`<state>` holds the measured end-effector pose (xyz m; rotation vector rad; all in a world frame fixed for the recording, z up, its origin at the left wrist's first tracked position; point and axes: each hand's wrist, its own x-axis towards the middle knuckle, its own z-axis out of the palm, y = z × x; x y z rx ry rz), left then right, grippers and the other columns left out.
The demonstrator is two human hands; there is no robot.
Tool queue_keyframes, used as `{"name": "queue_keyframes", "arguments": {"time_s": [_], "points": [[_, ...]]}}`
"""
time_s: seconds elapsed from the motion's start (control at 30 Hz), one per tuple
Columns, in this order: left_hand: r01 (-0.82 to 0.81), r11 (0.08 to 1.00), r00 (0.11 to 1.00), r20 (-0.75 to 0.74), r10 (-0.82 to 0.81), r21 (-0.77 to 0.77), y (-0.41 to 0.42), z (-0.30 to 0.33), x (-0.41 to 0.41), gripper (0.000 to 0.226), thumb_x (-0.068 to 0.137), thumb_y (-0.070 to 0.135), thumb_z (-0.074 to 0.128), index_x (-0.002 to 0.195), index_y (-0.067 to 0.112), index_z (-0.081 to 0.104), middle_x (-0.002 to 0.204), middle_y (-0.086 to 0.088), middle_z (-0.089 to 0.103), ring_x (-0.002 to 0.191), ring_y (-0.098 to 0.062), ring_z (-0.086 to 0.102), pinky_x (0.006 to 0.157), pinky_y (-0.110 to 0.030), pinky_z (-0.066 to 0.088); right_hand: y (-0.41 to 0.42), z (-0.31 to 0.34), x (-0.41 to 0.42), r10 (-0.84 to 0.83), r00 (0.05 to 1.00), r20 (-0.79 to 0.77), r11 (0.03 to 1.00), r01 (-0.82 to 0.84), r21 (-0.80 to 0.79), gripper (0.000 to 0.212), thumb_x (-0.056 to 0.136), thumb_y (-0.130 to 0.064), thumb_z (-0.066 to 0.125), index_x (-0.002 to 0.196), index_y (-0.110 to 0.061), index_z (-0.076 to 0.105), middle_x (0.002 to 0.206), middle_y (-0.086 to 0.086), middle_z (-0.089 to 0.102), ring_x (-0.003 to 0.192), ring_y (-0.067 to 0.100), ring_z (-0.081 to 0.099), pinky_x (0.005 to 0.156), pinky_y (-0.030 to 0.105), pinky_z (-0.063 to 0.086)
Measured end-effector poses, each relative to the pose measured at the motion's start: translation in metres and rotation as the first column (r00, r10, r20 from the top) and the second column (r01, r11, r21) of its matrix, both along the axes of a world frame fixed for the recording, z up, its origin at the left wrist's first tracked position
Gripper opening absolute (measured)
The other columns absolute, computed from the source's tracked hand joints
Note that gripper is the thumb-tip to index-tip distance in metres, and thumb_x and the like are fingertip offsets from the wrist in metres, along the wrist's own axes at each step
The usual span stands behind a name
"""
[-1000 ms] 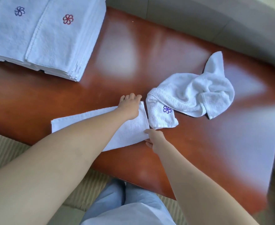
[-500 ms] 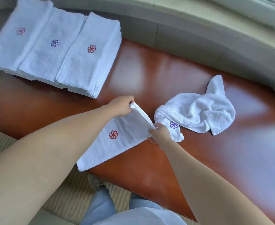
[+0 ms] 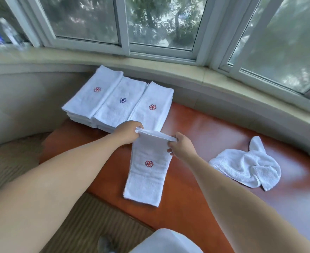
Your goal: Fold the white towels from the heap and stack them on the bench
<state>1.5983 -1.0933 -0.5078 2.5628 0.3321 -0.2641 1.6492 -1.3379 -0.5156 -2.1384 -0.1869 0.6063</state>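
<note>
Pinching folded towel top corners, left hand, right hand, grip seemingly tight, above bench

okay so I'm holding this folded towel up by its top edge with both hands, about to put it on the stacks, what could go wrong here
The folded towel hangs from only its top edge, pinched by your left hand and right hand, so the layers may slip open. Its free lower end could drag on the bench and crumple. Dropped carelessly, it could nudge the three stacks out of line.
</note>
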Motion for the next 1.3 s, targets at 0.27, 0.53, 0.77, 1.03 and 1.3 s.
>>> {"name": "queue_keyframes", "arguments": {"time_s": [0.27,0.53,0.77,1.03,1.3], "points": [[0.016,0.999,0.994,0.113,-0.01,-0.048,0.082,0.058,-0.042,0.014,0.085,0.019,0.061,0.093,0.03,0.066,0.093,0.008,0.068,0.09,-0.018,0.065,0.071,-0.03,0.049,0.077,0.065,-0.035,-0.03,0.981,0.19,0.998,0.04,-0.048,0.014,0.085,-0.019,0.056,0.094,-0.025,0.065,0.078,-0.005,0.074,0.062,0.006,0.073,0.061,0.025,0.053],[0.086,0.996,0.979,0.185,-0.091,0.036,0.113,0.116,-0.041,0.018,0.085,0.023,0.063,0.1,0.032,0.065,0.097,0.01,0.066,0.09,-0.018,0.062,0.069,-0.029,0.047,0.104,0.118,-0.044,-0.093,0.945,0.313,0.992,0.113,-0.048,0.015,0.076,-0.019,0.056,0.086,-0.026,0.066,0.065,-0.01,0.073,0.058,0.004,0.071,0.056,0.024,0.045],[0.137,0.989,0.96,0.239,-0.145,0.05,0.128,0.17,0.006,0.017,0.083,0.025,0.07,0.096,0.034,0.062,0.096,0.006,0.067,0.088,-0.021,0.064,0.075,-0.033,0.051,0.118,0.158,-0.011,-0.251,0.883,0.397,0.967,0.242,0.074,0.016,0.075,-0.023,0.06,0.089,-0.031,0.064,0.058,-0.011,0.07,0.055,0.0,0.068,0.057,0.023,0.043],[0.088,0.996,0.944,0.319,-0.08,-0.011,0.133,0.192,0.076,0.024,0.081,0.03,0.076,0.1,0.036,0.062,0.082,0.013,0.061,0.073,-0.01,0.057,0.06,-0.023,0.039,0.13,0.169,0.054,-0.335,0.829,0.448,0.942,0.313,0.125,0.02,0.072,-0.029,0.058,0.089,-0.024,0.066,0.072,0.0,0.072,0.074,0.023,0.073,0.076,0.038,0.06],[0.007,0.999,0.922,0.388,0.007,-0.034,0.135,0.155,0.136,0.012,0.089,0.021,0.063,0.098,0.029,0.063,0.1,0.003,0.067,0.089,-0.024,0.062,0.074,-0.033,0.048,0.147,0.143,0.105,-0.35,0.839,0.417,0.937,0.307,0.168,0.023,0.083,-0.02,0.055,0.101,-0.028,0.067,0.083,-0.011,0.069,0.079,0.012,0.065,0.06,0.022,0.045]]}}
